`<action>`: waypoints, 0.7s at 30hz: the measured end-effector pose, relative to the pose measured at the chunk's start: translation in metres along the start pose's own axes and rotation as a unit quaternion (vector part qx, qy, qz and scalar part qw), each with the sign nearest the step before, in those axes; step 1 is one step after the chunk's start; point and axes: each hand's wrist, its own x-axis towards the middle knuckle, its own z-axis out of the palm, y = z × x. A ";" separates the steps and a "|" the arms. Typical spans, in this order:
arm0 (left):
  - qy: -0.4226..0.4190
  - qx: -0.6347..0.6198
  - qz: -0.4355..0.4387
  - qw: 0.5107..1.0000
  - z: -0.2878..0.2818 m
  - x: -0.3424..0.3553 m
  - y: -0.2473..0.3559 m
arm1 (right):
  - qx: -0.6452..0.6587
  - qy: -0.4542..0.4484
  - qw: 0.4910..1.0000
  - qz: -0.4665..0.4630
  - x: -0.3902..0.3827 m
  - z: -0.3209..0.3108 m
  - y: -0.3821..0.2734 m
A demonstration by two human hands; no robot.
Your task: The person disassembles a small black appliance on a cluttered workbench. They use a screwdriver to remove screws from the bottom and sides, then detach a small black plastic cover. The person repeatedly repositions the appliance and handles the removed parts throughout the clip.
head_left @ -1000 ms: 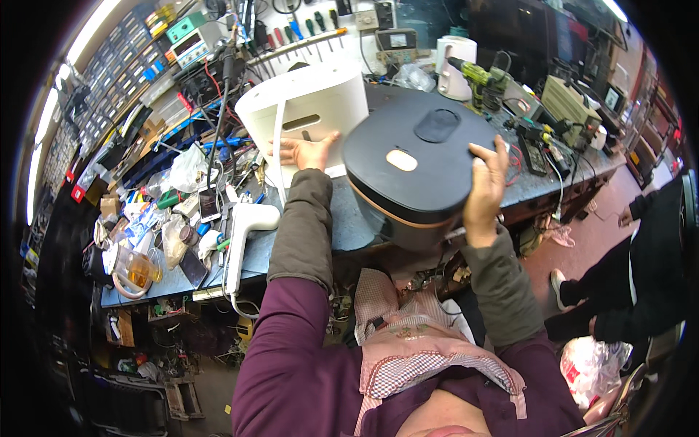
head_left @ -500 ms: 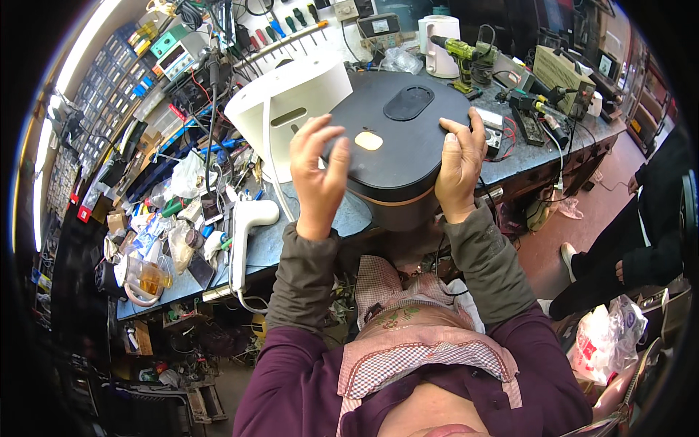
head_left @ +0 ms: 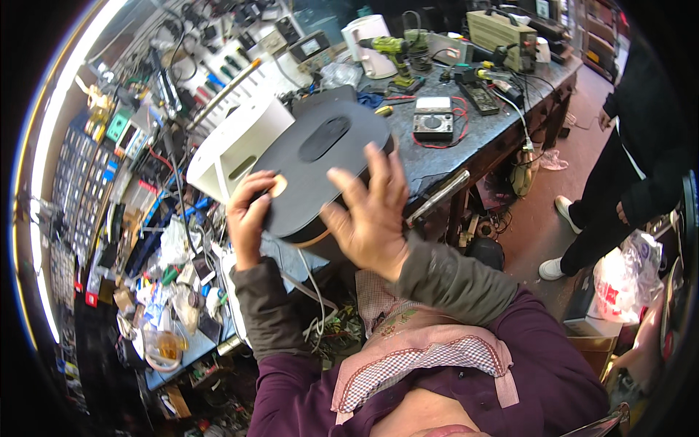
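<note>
A black oval appliance (head_left: 302,197) with a copper band round its side stands at the bench edge in front of me. Its flat top has a recessed oval panel (head_left: 325,139) and a pale oval spot at the left end. My left hand (head_left: 250,213) holds that left end, fingers bent over the rim by the pale spot. Over the near right side spreads my right hand (head_left: 373,211), fingers apart; whether the fingertips touch the top I cannot tell. Against the appliance's far left side leans a white housing (head_left: 237,142) with a slot in it.
An analog multimeter (head_left: 434,120) with red leads lies to the right on the bench (head_left: 502,135). Behind it are a green cordless drill (head_left: 397,52) and a beige bench instrument (head_left: 501,42). Clutter and a jug (head_left: 169,345) fill the left. A person (head_left: 619,167) stands at right.
The view has turned to the right. My right hand has left the appliance's right end and come over its near side. My left hand has closed onto the left end, and the multimeter now shows fully.
</note>
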 end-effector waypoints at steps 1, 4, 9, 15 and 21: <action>-0.013 0.024 -0.014 1.000 -0.016 0.002 0.002 | 0.013 -0.021 1.000 -0.018 -0.006 -0.005 -0.006; 0.007 0.062 -0.183 0.981 -0.018 0.006 0.022 | 0.049 -0.064 0.996 -0.044 -0.014 -0.019 -0.003; -0.120 0.236 -0.021 0.964 0.038 0.014 0.082 | 0.283 0.002 0.958 -0.035 0.024 -0.044 0.059; -0.127 0.243 -0.065 0.959 0.037 0.010 0.081 | 0.523 0.069 0.730 0.434 0.116 0.063 0.192; -0.121 0.234 -0.083 0.961 0.038 0.017 0.077 | 0.454 -0.020 0.725 0.518 0.176 0.237 0.321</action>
